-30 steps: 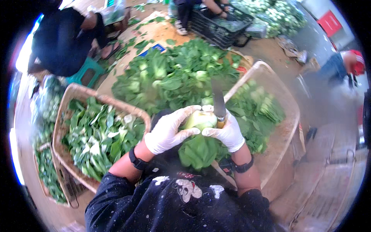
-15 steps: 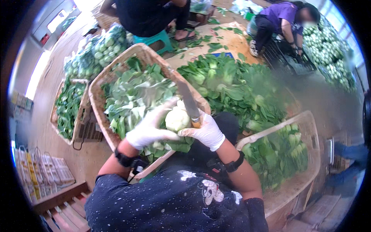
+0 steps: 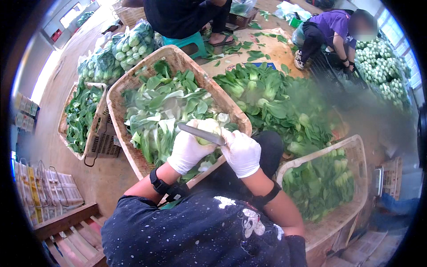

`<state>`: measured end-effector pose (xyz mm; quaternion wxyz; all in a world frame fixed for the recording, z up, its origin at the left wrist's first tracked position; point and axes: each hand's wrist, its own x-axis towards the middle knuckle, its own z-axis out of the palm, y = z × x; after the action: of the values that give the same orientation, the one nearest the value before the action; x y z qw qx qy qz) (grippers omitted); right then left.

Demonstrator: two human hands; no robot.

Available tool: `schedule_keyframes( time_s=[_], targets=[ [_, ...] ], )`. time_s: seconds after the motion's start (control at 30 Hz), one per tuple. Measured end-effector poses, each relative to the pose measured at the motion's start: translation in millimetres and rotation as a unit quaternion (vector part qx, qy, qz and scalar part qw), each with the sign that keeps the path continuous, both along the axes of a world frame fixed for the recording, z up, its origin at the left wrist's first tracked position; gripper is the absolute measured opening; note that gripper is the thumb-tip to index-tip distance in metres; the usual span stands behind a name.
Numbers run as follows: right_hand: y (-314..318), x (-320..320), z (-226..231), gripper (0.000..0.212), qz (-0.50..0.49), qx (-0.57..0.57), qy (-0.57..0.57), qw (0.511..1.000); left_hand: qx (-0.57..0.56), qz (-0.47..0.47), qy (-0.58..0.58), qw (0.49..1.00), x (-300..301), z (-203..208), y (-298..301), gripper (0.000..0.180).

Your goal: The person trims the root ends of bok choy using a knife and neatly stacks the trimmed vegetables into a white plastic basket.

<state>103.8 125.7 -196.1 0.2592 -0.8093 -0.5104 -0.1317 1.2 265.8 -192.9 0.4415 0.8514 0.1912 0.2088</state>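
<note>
A pale, rounded bok choy head (image 3: 207, 126) is cupped in my white-gloved left hand (image 3: 186, 152), its base toward me. My right hand (image 3: 242, 153), also gloved, grips a knife (image 3: 202, 134) whose handle is mostly hidden by the fingers. The blade points left and lies across the near side of the head, above the left hand. Whether it is cutting in cannot be made out. Both hands are over the near edge of a dirty, pale plastic crate (image 3: 114, 106), which is filled with loose green leaves (image 3: 164, 104).
Bok choy heads (image 3: 271, 100) are heaped beyond my right hand. A crate (image 3: 362, 178) of bok choy stands at right, a crate (image 3: 100, 103) of leaves at left. Behind are filled bags (image 3: 133, 46), a person on a teal stool (image 3: 189, 43) and a person in purple (image 3: 331, 26).
The knife has swung down from pointing up and away to lying leftward across the bok choy. My left hand has turned around the head, and the view has shifted slightly.
</note>
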Motion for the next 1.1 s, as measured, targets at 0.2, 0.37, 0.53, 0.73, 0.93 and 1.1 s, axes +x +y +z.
schedule_keyframes(
  time_s=[0.2,0.37,0.53,0.73,0.93,1.1],
  targets=[
    [34.2,3.7,-29.1,0.008,-0.019,-0.064,-0.069,0.995,-0.062,0.076,-0.009,0.995,-21.6,-8.4,12.6,0.047],
    [45.4,-7.8,-21.0,0.016,0.019,-0.127,0.105,0.986,-0.138,0.078,0.019,0.987,-42.4,-14.8,23.0,0.045],
    [43.6,9.9,-56.8,0.017,-0.002,-0.269,0.154,0.951,-0.28,-0.098,-0.035,0.954,-59.7,-0.4,30.4,0.054],
    [9.6,32.0,-35.1,0.034,-0.014,-0.197,0.455,0.868,-0.22,-0.066,-0.097,0.968,-36.0,0.1,38.1,0.073],
    [-40.0,21.2,-14.7,0.035,0.024,-0.298,0.337,0.893,-0.495,-0.076,-0.028,0.865,17.1,12.1,93.8,0.053],
    [-151.2,39.9,-21.4,0.039,0.04,-0.23,0.448,0.863,-0.552,-0.028,-0.01,0.833,183.3,-35.8,118.7,0.039]
  ],
)
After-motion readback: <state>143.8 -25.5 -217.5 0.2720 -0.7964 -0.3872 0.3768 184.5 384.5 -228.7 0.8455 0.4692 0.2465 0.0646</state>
